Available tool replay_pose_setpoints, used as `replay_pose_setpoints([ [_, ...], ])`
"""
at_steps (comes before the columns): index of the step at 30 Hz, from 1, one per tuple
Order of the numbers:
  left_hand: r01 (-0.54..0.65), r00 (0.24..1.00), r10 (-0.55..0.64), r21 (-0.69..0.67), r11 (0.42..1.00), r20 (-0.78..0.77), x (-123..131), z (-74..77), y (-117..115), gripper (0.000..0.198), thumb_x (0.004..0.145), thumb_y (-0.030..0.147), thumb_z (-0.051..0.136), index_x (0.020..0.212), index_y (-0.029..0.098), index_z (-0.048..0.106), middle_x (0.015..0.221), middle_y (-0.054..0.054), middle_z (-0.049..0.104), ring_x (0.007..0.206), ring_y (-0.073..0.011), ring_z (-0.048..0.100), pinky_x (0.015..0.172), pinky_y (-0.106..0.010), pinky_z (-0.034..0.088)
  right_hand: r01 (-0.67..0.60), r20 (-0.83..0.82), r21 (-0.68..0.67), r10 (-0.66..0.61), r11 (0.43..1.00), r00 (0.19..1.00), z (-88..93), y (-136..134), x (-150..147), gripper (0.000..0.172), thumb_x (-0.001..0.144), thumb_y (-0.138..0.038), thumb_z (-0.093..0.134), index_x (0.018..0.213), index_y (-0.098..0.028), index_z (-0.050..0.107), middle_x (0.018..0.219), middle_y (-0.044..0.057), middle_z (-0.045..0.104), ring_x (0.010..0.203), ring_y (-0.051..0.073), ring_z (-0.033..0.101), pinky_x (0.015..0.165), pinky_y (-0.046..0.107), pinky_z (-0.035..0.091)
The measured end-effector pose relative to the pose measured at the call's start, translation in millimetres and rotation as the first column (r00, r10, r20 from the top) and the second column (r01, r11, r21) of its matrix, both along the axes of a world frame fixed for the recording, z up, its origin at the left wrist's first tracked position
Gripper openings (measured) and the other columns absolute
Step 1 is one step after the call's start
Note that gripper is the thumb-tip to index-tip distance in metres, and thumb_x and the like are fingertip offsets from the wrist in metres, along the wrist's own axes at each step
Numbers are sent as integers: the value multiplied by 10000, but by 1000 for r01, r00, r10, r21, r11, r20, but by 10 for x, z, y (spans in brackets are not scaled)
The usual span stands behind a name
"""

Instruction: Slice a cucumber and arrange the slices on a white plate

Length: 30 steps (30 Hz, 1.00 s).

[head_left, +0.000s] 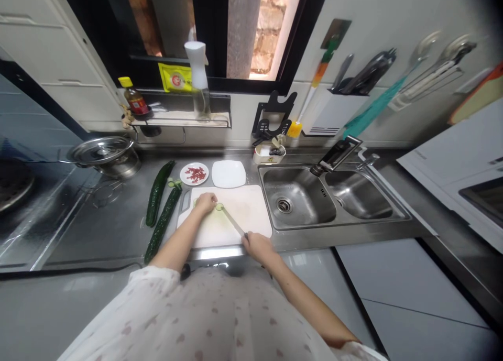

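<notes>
A knife (233,221) is in my right hand (258,245), its fingers wrapped round the handle and its blade slanting up-left over the white cutting board (251,209). By the blade's tip lies a thin round cucumber slice (219,207). My left hand (206,203) rests on the board with curled fingers, just left of that slice. Pale green of a cucumber piece (195,201) shows at this hand's edge; most of it is hidden beneath the hand. Two long dark green cucumbers, one farther left (159,193) and one nearer the board (163,222), lie on the counter.
Behind the board stand a plate of chopped red bits (194,174) and a white square plate (228,173). Small cucumber ends (175,183) lie by the cucumbers. A lidded steel pot (106,156) is at left; a double sink (298,198) adjoins the board on the right.
</notes>
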<state>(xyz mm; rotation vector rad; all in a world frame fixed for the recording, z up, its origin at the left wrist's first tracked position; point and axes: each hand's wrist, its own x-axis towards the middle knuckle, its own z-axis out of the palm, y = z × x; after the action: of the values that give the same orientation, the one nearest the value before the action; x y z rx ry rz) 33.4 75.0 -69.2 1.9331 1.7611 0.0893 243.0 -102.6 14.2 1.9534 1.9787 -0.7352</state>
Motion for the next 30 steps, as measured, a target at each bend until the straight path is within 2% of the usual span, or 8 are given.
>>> replay_pose_setpoints([
  [10, -14, 1000, 14, -9, 1000, -5, 4, 2, 6, 187, 741, 255, 668, 925, 226, 686, 1015, -35, 701, 958, -182, 609, 803, -242, 437, -13, -3, -39, 13, 999, 1000, 63, 75, -20, 382, 956, -361, 345, 1081, -152, 640, 1041, 153, 696, 984, 263, 656, 772, 336, 455],
  [30, -6, 1000, 6, -13, 1000, -16, 14, 38, 6, 178, 743, 225, 648, 919, 223, 676, 1021, -43, 697, 986, -188, 608, 835, -251, 434, -50, -34, -10, 50, 999, 998, 117, 237, -45, 372, 950, -355, 364, 1067, -151, 652, 1056, 151, 693, 974, 254, 656, 760, 317, 452],
])
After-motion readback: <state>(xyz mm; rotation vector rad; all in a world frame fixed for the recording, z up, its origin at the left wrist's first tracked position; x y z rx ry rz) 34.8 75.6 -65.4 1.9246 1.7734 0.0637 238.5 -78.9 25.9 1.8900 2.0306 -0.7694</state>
